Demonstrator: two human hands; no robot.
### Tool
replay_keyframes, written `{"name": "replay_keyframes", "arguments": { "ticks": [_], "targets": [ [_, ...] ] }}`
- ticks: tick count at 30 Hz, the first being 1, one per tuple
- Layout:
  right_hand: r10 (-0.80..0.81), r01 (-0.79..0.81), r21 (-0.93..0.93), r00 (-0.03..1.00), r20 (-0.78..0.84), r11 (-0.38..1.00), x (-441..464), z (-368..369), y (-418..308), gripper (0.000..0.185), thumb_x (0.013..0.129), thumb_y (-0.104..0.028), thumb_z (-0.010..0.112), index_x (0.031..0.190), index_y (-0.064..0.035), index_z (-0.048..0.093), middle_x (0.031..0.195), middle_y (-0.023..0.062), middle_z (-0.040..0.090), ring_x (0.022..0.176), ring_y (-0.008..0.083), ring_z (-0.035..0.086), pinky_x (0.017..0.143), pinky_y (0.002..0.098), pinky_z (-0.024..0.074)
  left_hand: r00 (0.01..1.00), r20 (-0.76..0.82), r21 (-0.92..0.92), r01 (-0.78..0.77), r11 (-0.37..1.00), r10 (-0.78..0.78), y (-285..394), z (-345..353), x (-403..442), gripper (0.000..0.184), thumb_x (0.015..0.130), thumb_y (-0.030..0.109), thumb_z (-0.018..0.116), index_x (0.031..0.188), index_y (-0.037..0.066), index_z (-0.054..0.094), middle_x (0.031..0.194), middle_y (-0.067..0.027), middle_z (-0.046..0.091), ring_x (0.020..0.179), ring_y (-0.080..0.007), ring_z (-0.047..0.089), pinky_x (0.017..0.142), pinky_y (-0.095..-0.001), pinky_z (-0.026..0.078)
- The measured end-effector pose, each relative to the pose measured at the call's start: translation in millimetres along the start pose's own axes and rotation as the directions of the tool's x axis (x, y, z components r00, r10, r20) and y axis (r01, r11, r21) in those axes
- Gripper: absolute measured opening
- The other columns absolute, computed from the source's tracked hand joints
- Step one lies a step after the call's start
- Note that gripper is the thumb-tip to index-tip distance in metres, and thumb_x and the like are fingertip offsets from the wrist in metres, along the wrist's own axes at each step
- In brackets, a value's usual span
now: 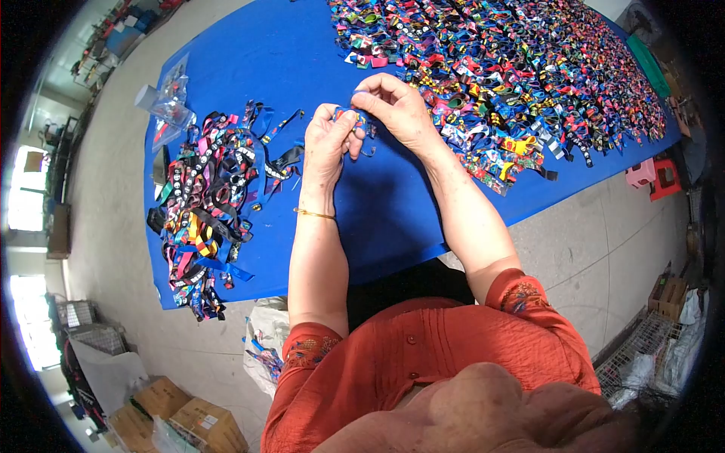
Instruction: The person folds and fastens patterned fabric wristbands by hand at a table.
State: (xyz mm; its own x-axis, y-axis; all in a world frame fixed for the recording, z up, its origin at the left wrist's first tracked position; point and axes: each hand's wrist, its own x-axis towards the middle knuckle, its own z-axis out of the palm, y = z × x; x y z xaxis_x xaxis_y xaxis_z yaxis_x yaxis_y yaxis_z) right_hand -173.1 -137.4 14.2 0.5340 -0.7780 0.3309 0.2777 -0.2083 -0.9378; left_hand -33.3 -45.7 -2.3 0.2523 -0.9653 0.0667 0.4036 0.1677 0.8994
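Blue-covered table [226,57], one person seen working at it in a red short-sleeved shirt [453,340], both forearms stretched out over the cloth. Left hand [328,143]: fingers curled, thumb pressed down, clamped on a small printed fabric strap [348,118], blue with some yellow. Most of the strap is hidden in the fist; a bit of it shows past the fingers, too small to make out. Thin gold-coloured bracelet [313,214] on that wrist.

Right hand [399,113]: just beside the left, slightly farther out over the table, thumb and forefinger brought together at the tips. I cannot tell whether anything is pinched there. Strap sits between the person's two hands, above bare cloth.

Left of the hands, a tangled heap of printed straps [215,185], some hanging over the near edge. Beyond it, a clear plastic container [172,112] on its side. Right of the hands, looped straps [521,75] laid in dense rows. On the floor: red plastic stool [664,178] right of the table, cardboard boxes [208,424] at near left.
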Motion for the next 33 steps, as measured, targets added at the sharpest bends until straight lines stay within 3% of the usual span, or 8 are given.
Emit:
{"name": "replay_keyframes", "arguments": {
  "ticks": [4,7,17,19,21,24,27,33],
  "targets": [
    [-0.029,0.046,-0.174,0.995,0.095,0.984,-4,1,-8,0.014,0.085,-0.015,0.078,0.091,-0.0051,0.072,0.092,0.0021,0.069,0.088,0.0119,0.065,0.082,0.0293,0.0518,0.998,-0.035,-0.025,-0.049,0.999,0.048,-3,-5,1,0.017,0.100,0.016,0.061,0.101,0.003,0.049,0.076,-0.0115,0.065,0.052,-0.0135,0.060,0.046,-0.0224,0.046],
    [-0.191,0.247,-0.301,0.960,0.203,0.921,-2,0,-6,0.013,0.082,-0.015,0.078,0.089,-0.0062,0.072,0.095,0.0043,0.069,0.093,0.0164,0.065,0.086,0.0310,0.0514,0.996,-0.044,-0.107,-0.076,0.991,0.072,-4,-10,3,0.014,0.100,0.014,0.058,0.099,0.002,0.051,0.077,-0.0121,0.065,0.056,-0.0163,0.062,0.047,-0.0251,0.049],
    [-0.181,0.232,-0.337,0.968,0.175,0.913,-2,-1,0,0.016,0.081,-0.015,0.077,0.088,-0.0057,0.066,0.097,0.0095,0.070,0.098,0.0259,0.066,0.088,0.0379,0.0518,0.996,0.004,-0.139,-0.085,0.987,0.087,-3,-8,3,0.016,0.096,0.012,0.067,0.095,0.005,0.053,0.076,-0.0091,0.062,0.058,-0.0163,0.056,0.051,-0.0271,0.045],
    [-0.160,0.221,-0.383,0.970,0.185,0.897,-3,-3,-5,0.014,0.084,-0.012,0.077,0.092,-0.0057,0.068,0.104,0.0076,0.068,0.102,0.0199,0.065,0.092,0.0343,0.0501,0.995,0.019,-0.161,-0.094,0.983,0.098,-5,-10,4,0.015,0.095,0.008,0.067,0.095,0.005,0.052,0.076,-0.0086,0.062,0.058,-0.0164,0.056,0.051,-0.0273,0.045],
    [-0.070,0.137,-0.383,0.980,0.185,0.913,-7,-2,-10,0.022,0.083,-0.010,0.074,0.103,-0.0056,0.066,0.107,0.0084,0.068,0.104,0.0203,0.065,0.094,0.0349,0.0507,0.997,0.016,-0.164,-0.075,0.984,0.078,-2,-10,3,0.015,0.093,0.002,0.067,0.092,0.006,0.052,0.075,-0.0075,0.061,0.059,-0.0164,0.056,0.051,-0.0278,0.045],
    [-0.097,0.192,-0.397,0.964,0.248,0.897,-6,-3,-10,0.035,0.082,-0.007,0.068,0.117,-0.0057,0.061,0.109,0.0085,0.068,0.105,0.0216,0.065,0.094,0.0361,0.0509,0.995,0.055,-0.173,-0.070,0.982,0.080,-2,-10,2,0.018,0.091,-0.003,0.065,0.089,0.008,0.051,0.072,-0.0064,0.058,0.060,-0.0159,0.055,0.053,-0.0282,0.045],
    [-0.083,0.160,-0.333,0.969,0.234,0.929,-5,-5,-10,0.038,0.080,-0.002,0.059,0.118,-0.0025,0.060,0.111,0.0118,0.067,0.109,0.0230,0.064,0.099,0.0374,0.0498,0.994,0.057,-0.128,-0.083,0.988,0.091,-3,-9,2,0.019,0.091,-0.004,0.065,0.088,0.008,0.050,0.073,-0.0066,0.059,0.060,-0.0160,0.056,0.054,-0.0279,0.045],
    [-0.121,0.197,-0.376,0.969,0.215,0.906,-4,-5,-4,0.034,0.082,-0.001,0.056,0.115,-0.0024,0.062,0.110,0.0127,0.068,0.107,0.0244,0.065,0.098,0.0368,0.0505,0.993,-0.002,0.007,-0.121,0.993,0.121,-5,-7,1,0.023,0.088,-0.007,0.067,0.090,0.008,0.050,0.088,-0.0078,0.066,0.075,-0.0145,0.064,0.073,-0.0278,0.053]
  ]
}}
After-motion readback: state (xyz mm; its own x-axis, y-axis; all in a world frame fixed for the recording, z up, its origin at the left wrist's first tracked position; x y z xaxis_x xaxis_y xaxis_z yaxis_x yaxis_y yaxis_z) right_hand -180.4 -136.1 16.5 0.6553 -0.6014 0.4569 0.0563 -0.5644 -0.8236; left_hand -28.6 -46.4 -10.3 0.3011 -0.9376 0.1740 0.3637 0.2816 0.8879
